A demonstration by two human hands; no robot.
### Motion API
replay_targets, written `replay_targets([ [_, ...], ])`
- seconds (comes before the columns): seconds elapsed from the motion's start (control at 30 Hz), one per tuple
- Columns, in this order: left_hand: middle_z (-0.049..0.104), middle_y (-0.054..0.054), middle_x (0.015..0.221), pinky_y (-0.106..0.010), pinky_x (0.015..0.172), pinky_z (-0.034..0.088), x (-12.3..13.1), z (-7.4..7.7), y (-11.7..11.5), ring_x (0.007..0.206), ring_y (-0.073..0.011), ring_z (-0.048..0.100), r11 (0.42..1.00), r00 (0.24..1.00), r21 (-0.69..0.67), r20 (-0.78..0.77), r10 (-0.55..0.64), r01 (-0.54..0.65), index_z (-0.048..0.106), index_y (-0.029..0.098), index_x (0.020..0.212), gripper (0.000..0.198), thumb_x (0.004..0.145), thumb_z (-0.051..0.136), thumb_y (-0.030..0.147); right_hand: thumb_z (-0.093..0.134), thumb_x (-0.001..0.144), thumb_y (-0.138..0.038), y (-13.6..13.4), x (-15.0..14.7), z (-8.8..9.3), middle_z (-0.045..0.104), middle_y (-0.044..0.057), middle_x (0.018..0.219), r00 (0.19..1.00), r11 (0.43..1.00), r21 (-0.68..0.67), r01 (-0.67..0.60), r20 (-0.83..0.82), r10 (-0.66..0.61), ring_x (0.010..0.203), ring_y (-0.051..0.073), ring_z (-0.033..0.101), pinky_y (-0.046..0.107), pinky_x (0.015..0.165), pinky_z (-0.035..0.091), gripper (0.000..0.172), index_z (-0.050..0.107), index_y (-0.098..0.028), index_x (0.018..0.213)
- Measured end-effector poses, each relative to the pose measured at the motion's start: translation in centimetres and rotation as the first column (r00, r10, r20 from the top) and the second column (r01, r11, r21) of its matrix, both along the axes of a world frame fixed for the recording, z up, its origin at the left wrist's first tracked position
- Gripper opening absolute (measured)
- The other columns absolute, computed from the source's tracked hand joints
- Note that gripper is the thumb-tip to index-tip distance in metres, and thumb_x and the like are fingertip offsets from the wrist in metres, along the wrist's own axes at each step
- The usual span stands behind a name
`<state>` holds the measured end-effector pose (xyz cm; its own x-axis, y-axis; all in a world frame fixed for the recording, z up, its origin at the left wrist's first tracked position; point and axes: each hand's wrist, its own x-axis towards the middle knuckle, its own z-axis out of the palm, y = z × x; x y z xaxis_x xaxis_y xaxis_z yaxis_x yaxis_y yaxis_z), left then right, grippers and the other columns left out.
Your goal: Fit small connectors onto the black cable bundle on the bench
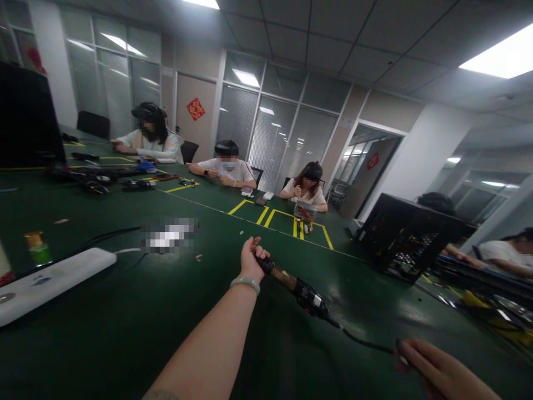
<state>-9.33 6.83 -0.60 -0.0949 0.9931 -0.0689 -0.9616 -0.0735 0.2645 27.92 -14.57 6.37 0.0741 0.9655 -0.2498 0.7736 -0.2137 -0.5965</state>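
Note:
My left hand, with a pale bangle at the wrist, is closed around the far end of a black, stick-shaped corded tool. The tool has a brownish middle section, and its exact kind is unclear. It slants down to the right above the green table. From its near end a black power cord runs toward the lower right. There my right hand pinches the cord between thumb and fingers; it is slightly blurred.
A white power strip and a small green bottle are at left. Black tools lie beyond. At right stands a black computer case. Several people with headsets sit around the table, one behind a metal box with wires.

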Motion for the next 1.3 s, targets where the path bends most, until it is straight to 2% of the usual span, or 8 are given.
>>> replay_targets([
  [0.23,0.028,0.011,0.047,-0.022,0.049,0.039,-0.2,0.3,0.4,0.038,-0.0063,0.033,0.991,0.973,-0.025,-0.196,0.121,-0.129,0.057,0.015,0.084,0.025,0.075,0.062,0.038,0.039,0.087,-0.057,9.0,-2.6,-2.6,0.057,0.002,0.062,0.973,0.986,0.141,-0.087,0.222,0.054,0.059,0.017,0.053,0.025,0.054,0.036,0.046,0.056,-0.018,0.068],
  [0.37,0.036,0.008,0.055,-0.024,0.055,0.044,-0.8,0.0,0.9,0.045,-0.008,0.043,0.934,0.893,-0.126,-0.36,0.271,-0.334,0.055,0.017,0.091,0.022,0.078,0.056,0.034,0.039,0.089,-0.058,11.4,-3.5,-3.9,0.058,0.002,0.065,0.993,0.994,0.084,-0.071,0.097,0.063,0.06,0.016,0.052,0.023,0.051,0.034,0.047,0.061,-0.018,0.075],
  [0.73,0.058,0.001,0.079,-0.031,0.072,0.043,-1.9,0.4,0.0,0.068,-0.0155,0.056,0.693,0.296,0.022,-0.894,0.336,-0.721,0.059,0.02,0.091,0.017,0.083,0.047,0.028,0.055,0.087,-0.047,10.2,-9.2,-3.2,0.07,0.004,0.081,0.879,0.837,-0.271,-0.476,-0.139,0.455,0.061,0.013,0.06,0.02,0.053,0.044,0.033,0.07,-0.017,0.087],
  [0.87,0.064,-0.001,0.083,-0.03,0.078,0.044,-0.3,1.2,-1.0,0.082,-0.0183,0.06,0.802,0.085,0.216,-0.946,0.314,-0.557,0.063,0.022,0.092,0.016,0.082,0.054,0.031,0.057,0.087,-0.046,9.9,-10.8,-3.8,0.069,0.003,0.078,0.868,0.852,-0.164,-0.497,-0.124,0.481,0.059,0.012,0.06,0.018,0.05,0.042,0.033,0.07,-0.017,0.084],
  [0.93,0.066,-0.003,0.093,-0.03,0.078,0.046,1.0,1.5,-1.8,0.088,-0.0187,0.061,0.916,-0.187,0.344,-0.933,0.308,-0.209,0.063,0.023,0.1,0.02,0.087,0.05,0.032,0.054,0.088,-0.048,9.9,-10.7,-4.7,0.069,0.002,0.078,0.88,0.884,-0.079,-0.461,-0.172,0.443,0.058,0.011,0.059,0.018,0.051,0.041,0.035,0.069,-0.016,0.084],
  [1.1,0.067,-0.004,0.096,-0.032,0.085,0.044,3.7,1.3,-2.7,0.093,-0.0201,0.06,0.892,-0.526,0.303,-0.726,0.444,0.335,0.068,0.025,0.095,0.034,0.091,0.043,0.049,0.052,0.089,-0.052,10.2,-8.2,-6.5,0.064,0.001,0.072,0.898,0.947,0.013,-0.321,-0.313,0.309,0.059,0.012,0.058,0.02,0.055,0.044,0.04,0.065,-0.015,0.081],
  [1.2,0.067,-0.005,0.084,-0.033,0.082,0.043,4.1,0.6,-2.6,0.086,-0.0227,0.061,0.856,-0.528,0.29,-0.688,0.497,0.427,0.069,0.024,0.077,0.041,0.088,0.046,0.056,0.054,0.088,-0.053,10.7,-6.3,-6.7,0.061,0.001,0.072,0.872,0.965,0.026,-0.262,-0.422,0.249,0.061,0.013,0.057,0.021,0.056,0.044,0.04,0.063,-0.014,0.081],
  [1.3,0.065,-0.005,0.074,-0.03,0.075,0.044,3.9,0.2,-2.5,0.078,-0.0224,0.061,0.813,-0.374,0.367,-0.749,0.547,0.453,0.066,0.024,0.069,0.032,0.078,0.062,0.055,0.053,0.087,-0.055,11.2,-5.3,-6.7,0.058,0.0,0.071,0.805,0.972,0.075,-0.221,-0.549,0.225,0.058,0.011,0.054,0.02,0.054,0.042,0.042,0.06,-0.014,0.081],
])
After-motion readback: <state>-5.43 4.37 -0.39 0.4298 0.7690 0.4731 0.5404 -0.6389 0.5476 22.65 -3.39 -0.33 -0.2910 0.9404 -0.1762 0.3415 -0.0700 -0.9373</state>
